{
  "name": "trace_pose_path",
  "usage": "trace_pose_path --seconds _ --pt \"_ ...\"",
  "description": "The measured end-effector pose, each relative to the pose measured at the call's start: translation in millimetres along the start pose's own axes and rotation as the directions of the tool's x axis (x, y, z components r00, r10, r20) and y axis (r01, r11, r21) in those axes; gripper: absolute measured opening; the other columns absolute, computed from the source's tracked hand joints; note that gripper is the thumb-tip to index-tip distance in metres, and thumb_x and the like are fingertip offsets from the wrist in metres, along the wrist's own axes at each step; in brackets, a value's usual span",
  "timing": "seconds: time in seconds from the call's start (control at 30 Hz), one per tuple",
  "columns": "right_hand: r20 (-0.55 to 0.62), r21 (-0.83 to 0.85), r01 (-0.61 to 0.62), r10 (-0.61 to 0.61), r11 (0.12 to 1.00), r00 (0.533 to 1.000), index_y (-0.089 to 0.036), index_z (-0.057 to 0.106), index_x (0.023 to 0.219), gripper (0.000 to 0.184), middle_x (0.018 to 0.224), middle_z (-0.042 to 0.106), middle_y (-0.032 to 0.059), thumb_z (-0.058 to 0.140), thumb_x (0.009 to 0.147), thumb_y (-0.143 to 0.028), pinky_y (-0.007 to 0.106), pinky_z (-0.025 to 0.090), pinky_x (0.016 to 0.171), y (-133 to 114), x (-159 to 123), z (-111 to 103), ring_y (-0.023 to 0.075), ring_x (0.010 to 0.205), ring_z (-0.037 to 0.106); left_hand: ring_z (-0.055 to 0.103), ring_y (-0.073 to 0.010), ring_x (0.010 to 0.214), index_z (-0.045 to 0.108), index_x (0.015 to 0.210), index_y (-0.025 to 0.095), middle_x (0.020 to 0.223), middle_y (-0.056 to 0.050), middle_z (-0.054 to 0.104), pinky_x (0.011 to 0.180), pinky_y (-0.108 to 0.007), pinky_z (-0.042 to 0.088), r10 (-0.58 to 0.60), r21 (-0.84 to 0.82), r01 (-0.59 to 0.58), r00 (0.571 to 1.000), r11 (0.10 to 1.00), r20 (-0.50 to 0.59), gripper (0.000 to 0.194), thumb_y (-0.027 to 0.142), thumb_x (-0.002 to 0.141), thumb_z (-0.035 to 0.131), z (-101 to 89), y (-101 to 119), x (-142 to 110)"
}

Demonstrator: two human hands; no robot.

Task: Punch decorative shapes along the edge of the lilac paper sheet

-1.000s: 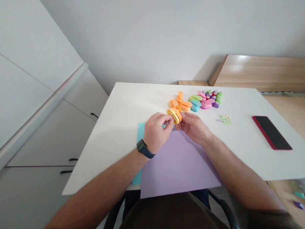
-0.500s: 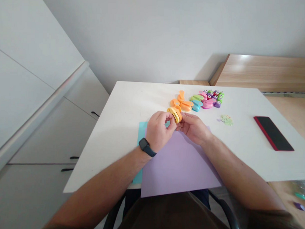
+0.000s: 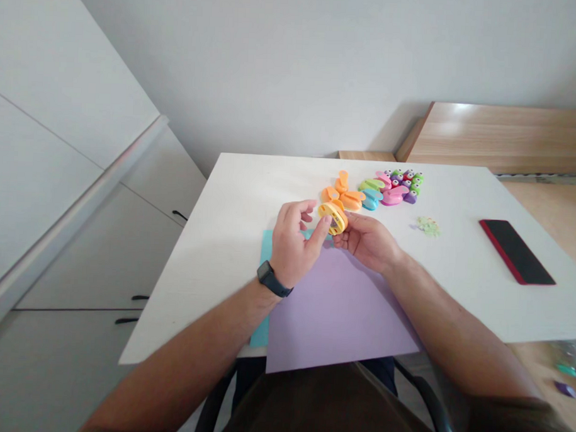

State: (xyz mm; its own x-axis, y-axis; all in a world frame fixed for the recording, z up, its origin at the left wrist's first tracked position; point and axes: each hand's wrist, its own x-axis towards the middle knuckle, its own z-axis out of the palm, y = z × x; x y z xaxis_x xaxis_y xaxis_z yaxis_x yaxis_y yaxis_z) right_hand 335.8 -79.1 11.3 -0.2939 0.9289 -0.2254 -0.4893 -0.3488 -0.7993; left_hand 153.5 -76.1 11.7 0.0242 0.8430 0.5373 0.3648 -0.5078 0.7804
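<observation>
Between the fingers of my right hand (image 3: 366,241) is a yellow-orange craft paper punch (image 3: 334,217), its slotted underside tilted toward me. My left hand (image 3: 295,240), with a dark watch (image 3: 272,278) on the wrist, is open beside the punch, fingers apart and the thumb close to its face; whether the thumb touches it I cannot tell. Below both hands lies a purple paper sheet (image 3: 336,318), overhanging the table's front edge. A light blue sheet (image 3: 260,331) shows from under its left side.
Several orange punches (image 3: 352,200) stand beyond my hands, alongside a blue one (image 3: 372,199) and a pink one (image 3: 394,195). Small eyed punches (image 3: 410,187) cluster at their right. Pale green paper bits (image 3: 428,226) and a black-and-red phone-like slab (image 3: 517,252) lie on the white table (image 3: 196,257).
My left fingers have opened and drawn back from the punch. The punch has turned so that more of its underside faces me. My right hand keeps its hold.
</observation>
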Motion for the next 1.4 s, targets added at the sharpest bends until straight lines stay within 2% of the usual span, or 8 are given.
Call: trace_pose_path --seconds 0.1,0.23,0.37,0.53,0.67,0.83,1.13,1.4 --pt "0.048 -0.026 -0.025 0.027 0.999 0.999 -0.014 0.072 0.101 0.019 0.089 0.073 0.0065 0.061 0.096 -0.029 0.025 0.056 0.062 -1 -2 0 0.0125 0.064 0.063 0.068 -0.019 0.096 0.058 0.133 0.017 0.117 -0.011 0.07 0.077 -0.03 0.056 -0.175 -0.208 0.203 0.973 0.957 0.148 0.049 0.048 0.096 0.063 -1.1 0 3" --pt "0.091 -0.074 -0.044 0.051 0.996 0.995 -0.013 0.073 0.098 0.019 0.085 0.072 0.0066 0.063 0.095 -0.029 0.024 0.055 0.059 -2 -3 2 0.0131 0.064 0.063 0.069 -0.0189 0.085 0.072 0.112 0.017 0.097 -0.007 0.075 0.072 -0.031 0.055 -0.238 -0.357 0.414 0.864 0.837 0.443 0.047 0.057 0.099 0.052 -6.1 2 10" --pt "0.113 -0.105 -0.048 0.06 0.993 0.992 -0.014 0.073 0.1 0.02 0.088 0.072 0.0073 0.064 0.095 -0.03 0.024 0.053 0.058 -2 -4 2 0.0136 0.065 0.063 0.069 -0.018 0.079 0.074 0.111 0.02 0.096 -0.007 0.076 0.066 -0.03 0.054 -0.287 -0.415 0.537 0.8 0.735 0.526 0.046 0.06 0.094 0.06 -10.2 0 15" --pt "0.123 -0.118 -0.082 0.096 0.99 0.988 -0.014 0.071 0.096 0.023 0.09 0.072 0.0081 0.063 0.096 -0.035 0.025 0.052 0.056 0 -4 4 0.0137 0.064 0.061 0.07 -0.02 0.084 0.072 0.112 0.018 0.1 -0.011 0.075 0.071 -0.032 0.057 -0.284 -0.436 0.618 0.735 0.654 0.616 0.047 0.059 0.093 0.062 -10.7 -5 15" --pt "0.101 -0.13 -0.053 0.066 0.99 0.993 -0.015 0.071 0.097 0.033 0.089 0.071 0.0077 0.059 0.099 -0.045 0.025 0.052 0.059 0 -5 7 0.0145 0.068 0.06 0.071 -0.0186 0.084 0.068 0.115 0.017 0.1 -0.009 0.075 0.076 -0.034 0.058 -0.267 -0.484 0.621 0.743 0.616 0.614 0.045 0.055 0.091 0.067 -9.7 -6 14" --pt "0.109 -0.186 0.015 0.005 0.982 0.994 -0.015 0.073 0.099 0.029 0.093 0.071 0.0077 0.066 0.095 -0.043 0.026 0.051 0.061 -2 -7 10 0.0146 0.071 0.059 0.07 -0.0165 0.088 0.07 0.11 0.017 0.102 -0.006 0.075 0.085 -0.031 0.057 -0.272 -0.511 0.552 0.808 0.659 0.522 0.041 0.052 0.089 0.071 -9.1 -7 14" --pt "0.163 -0.26 0.046 -0.003 0.964 0.987 -0.015 0.073 0.103 0.03 0.095 0.07 0.0072 0.067 0.095 -0.043 0.027 0.051 0.068 -1 -12 11 0.0135 0.072 0.061 0.069 -0.016 0.078 0.073 0.101 0.016 0.091 -0.005 0.076 0.073 -0.03 0.056 -0.335 -0.498 0.514 0.85 0.698 0.406 0.039 0.052 0.086 0.075 -9.2 -10 13" --pt "0.186 -0.315 0.099 -0.041 0.944 0.982 -0.016 0.071 0.112 0.029 0.097 0.071 0.0063 0.078 0.086 -0.028 0.027 0.051 0.069 -1 -12 12 0.0144 0.076 0.062 0.068 -0.0152 0.077 0.071 0.098 0.016 0.089 -0.005 0.076 0.071 -0.028 0.055 -0.335 -0.493 0.48 0.872 0.726 0.357 0.039 0.052 0.085 0.075 -8.6 -11 12"
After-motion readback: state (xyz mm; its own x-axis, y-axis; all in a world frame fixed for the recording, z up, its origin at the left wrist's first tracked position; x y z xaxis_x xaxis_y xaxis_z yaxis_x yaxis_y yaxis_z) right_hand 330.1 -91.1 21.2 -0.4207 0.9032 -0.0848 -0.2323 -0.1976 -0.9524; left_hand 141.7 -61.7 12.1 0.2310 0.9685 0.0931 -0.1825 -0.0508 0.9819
